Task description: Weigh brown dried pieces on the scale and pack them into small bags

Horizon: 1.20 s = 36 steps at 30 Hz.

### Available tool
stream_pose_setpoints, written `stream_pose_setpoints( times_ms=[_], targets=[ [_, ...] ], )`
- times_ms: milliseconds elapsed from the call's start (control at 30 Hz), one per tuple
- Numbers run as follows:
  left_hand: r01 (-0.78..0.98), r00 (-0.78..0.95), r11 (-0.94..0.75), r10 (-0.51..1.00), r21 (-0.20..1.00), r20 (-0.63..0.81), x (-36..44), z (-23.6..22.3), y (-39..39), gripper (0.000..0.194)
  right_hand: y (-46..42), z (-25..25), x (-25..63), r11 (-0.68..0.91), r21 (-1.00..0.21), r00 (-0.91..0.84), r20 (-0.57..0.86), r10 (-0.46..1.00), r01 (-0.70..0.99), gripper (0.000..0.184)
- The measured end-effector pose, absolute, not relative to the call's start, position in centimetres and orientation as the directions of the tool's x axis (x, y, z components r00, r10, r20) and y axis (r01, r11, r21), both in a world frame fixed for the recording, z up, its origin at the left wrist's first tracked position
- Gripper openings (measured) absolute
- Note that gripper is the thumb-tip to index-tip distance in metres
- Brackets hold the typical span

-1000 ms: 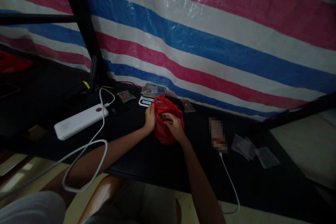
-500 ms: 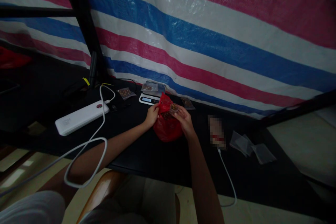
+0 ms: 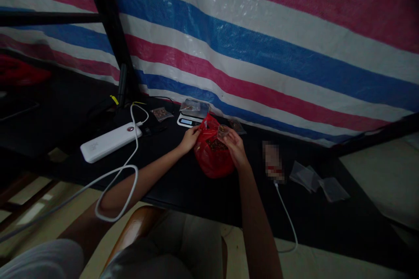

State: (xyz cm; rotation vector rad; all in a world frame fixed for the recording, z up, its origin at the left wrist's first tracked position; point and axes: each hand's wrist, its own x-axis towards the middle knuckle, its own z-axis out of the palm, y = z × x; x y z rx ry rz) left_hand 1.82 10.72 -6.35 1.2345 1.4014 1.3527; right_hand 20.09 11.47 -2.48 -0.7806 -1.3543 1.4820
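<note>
A red plastic bag (image 3: 214,163) rests on the black table, its mouth open on small brown pieces inside. My left hand (image 3: 190,138) pinches the bag's left rim. Between the fingers of my right hand (image 3: 236,147) is a small clear cup (image 3: 223,131) with some brown pieces in it, held over the right side of the bag's opening. Behind the bag stands a white digital scale (image 3: 186,121) with a lit display; a small clear packet (image 3: 190,105) lies on its plate.
Filled packets lie left (image 3: 161,114) and right (image 3: 238,127) of the scale. A white power bank (image 3: 109,142) with a looping cable sits at left. Rightward are a blurred-out phone-shaped object (image 3: 273,161) on a cable and several flat clear bags (image 3: 306,176). A striped sheet (image 3: 229,56) hangs behind.
My right hand has raised the cup slightly away from the bag's contents, and more of the brown pieces inside shows. My left hand still holds the rim. The whole view has shifted a little.
</note>
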Motion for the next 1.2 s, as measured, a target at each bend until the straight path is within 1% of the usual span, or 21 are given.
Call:
stream_pose_setpoints(
  times_ms=[67, 100, 167, 233, 300, 367, 433, 500, 567, 633, 700, 800, 933, 1033, 1100, 1167, 1200],
  targets=[
    [0.07, -0.164, -0.042, 0.985, 0.997, 0.053, 0.3, -6.1, 9.5, 0.033, 11.5, -2.6, 20.0, 0.039, -0.973, -0.351, 0.119, 0.929, -0.228, 0.038],
    [0.104, -0.152, -0.062, 0.985, 0.993, 0.078, -0.5, -5.9, 8.6, 0.034, 11.5, -2.6, 20.0, 0.025, -0.972, -0.358, 0.11, 0.927, -0.232, 0.037],
    [0.263, -0.14, -0.126, 0.976, 0.957, 0.167, -1.7, -5.3, 6.5, 0.037, 11.5, -2.8, 20.0, 0.007, -0.97, -0.379, 0.101, 0.92, -0.243, 0.037],
    [0.448, -0.12, -0.166, 0.962, 0.878, 0.244, -2.2, -4.6, 4.6, 0.036, 11.5, -2.9, 19.9, 0.008, -0.965, -0.383, 0.111, 0.917, -0.26, 0.036],
    [0.595, -0.05, -0.193, 0.96, 0.78, 0.276, -1.9, -3.8, 3.4, 0.034, 11.5, -3.0, 20.0, 0.013, -0.961, -0.38, 0.122, 0.917, -0.276, 0.036],
    [0.703, 0.077, -0.242, 0.961, 0.668, 0.267, -1.4, -3.3, 2.8, 0.033, 11.5, -2.9, 20.1, 0.015, -0.959, -0.373, 0.124, 0.92, -0.282, 0.036],
    [0.77, 0.188, -0.282, 0.957, 0.572, 0.219, -1.2, -3.1, 2.7, 0.034, 11.6, -3.0, 20.2, 0.017, -0.958, -0.361, 0.125, 0.924, -0.287, 0.036],
    [0.813, 0.229, -0.288, 0.957, 0.505, 0.177, -1.4, -3.2, 2.7, 0.035, 11.6, -3.0, 20.3, 0.023, -0.953, -0.344, 0.132, 0.93, -0.303, 0.037],
    [0.836, 0.239, -0.285, 0.958, 0.469, 0.157, -2.1, -3.5, 2.6, 0.032, 11.7, -3.0, 20.4, 0.029, -0.945, -0.335, 0.144, 0.931, -0.325, 0.036],
    [0.833, 0.254, -0.296, 0.955, 0.468, 0.151, -2.8, -3.8, 2.3, 0.027, 11.6, -2.9, 20.3, 0.027, -0.941, -0.346, 0.151, 0.926, -0.338, 0.035],
    [0.815, 0.266, -0.307, 0.952, 0.491, 0.155, -3.2, -3.9, 2.1, 0.023, 11.4, -2.7, 20.2, 0.016, -0.941, -0.364, 0.147, 0.92, -0.338, 0.035],
    [0.803, 0.271, -0.315, 0.949, 0.507, 0.16, -3.1, -3.9, 2.0, 0.022, 11.2, -2.3, 20.2, 0.0, -0.939, -0.377, 0.138, 0.916, -0.343, 0.036],
    [0.805, 0.291, -0.344, 0.939, 0.482, 0.185, -3.0, -3.4, 2.3, 0.022, 11.2, -2.0, 20.3, 0.0, -0.924, -0.374, 0.155, 0.914, -0.381, 0.036],
    [0.783, 0.262, -0.356, 0.932, 0.51, 0.249, -2.9, -2.3, 3.2, 0.024, 11.4, -2.1, 20.4, -0.008, -0.911, -0.346, 0.148, 0.926, -0.411, 0.036],
    [0.76, 0.212, -0.367, 0.92, 0.536, 0.33, -2.6, -1.2, 4.1, 0.024, 11.7, -2.4, 20.5, -0.016, -0.897, -0.321, 0.141, 0.936, -0.442, 0.035],
    [0.746, 0.191, -0.399, 0.895, 0.534, 0.402, -1.7, -0.1, 5.3, 0.024, 12.0, -2.7, 20.6, -0.02, -0.882, -0.295, 0.136, 0.946, -0.471, 0.034],
    [0.743, 0.211, -0.425, 0.882, 0.516, 0.422, -1.1, 0.3, 5.9, 0.024, 12.1, -2.8, 20.7, -0.019, -0.877, -0.284, 0.135, 0.949, -0.48, 0.033]
  ],
)
